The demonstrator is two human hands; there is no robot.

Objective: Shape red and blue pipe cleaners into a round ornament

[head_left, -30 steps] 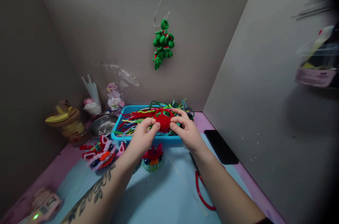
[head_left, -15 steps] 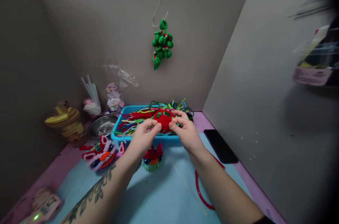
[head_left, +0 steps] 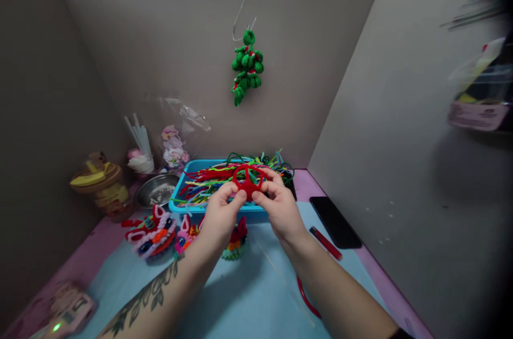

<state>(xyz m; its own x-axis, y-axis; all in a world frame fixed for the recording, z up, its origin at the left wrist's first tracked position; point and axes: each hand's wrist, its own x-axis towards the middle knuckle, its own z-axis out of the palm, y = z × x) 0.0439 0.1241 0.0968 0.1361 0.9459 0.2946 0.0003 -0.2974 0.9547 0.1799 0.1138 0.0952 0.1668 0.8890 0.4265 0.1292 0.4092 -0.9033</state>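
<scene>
- While the left hand (head_left: 222,212) pinches one side of the red piece (head_left: 248,190), the right hand (head_left: 282,212) pinches the other.
- Colourful strands (head_left: 214,174) lie in a blue tray (head_left: 200,209).

Above the grip on the red piece (head_left: 249,190) — open passage up to the green ornament (head_left: 247,67). Obstructions: beyond, blue tray (head_left: 192,210); nearer left, fuzzy figure (head_left: 154,236); nearer right, phone (head_left: 335,223).

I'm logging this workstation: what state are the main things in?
Red piece: held, openings showing
Left hand: closed on red piece
Right hand: closed on red piece
Blue tray: full of coloured strands
Metal bowl: uncovered, small white bits inside
Phone: flat, screen dark
Green ornament: hanging from wire
Pink device: green light lit
</scene>
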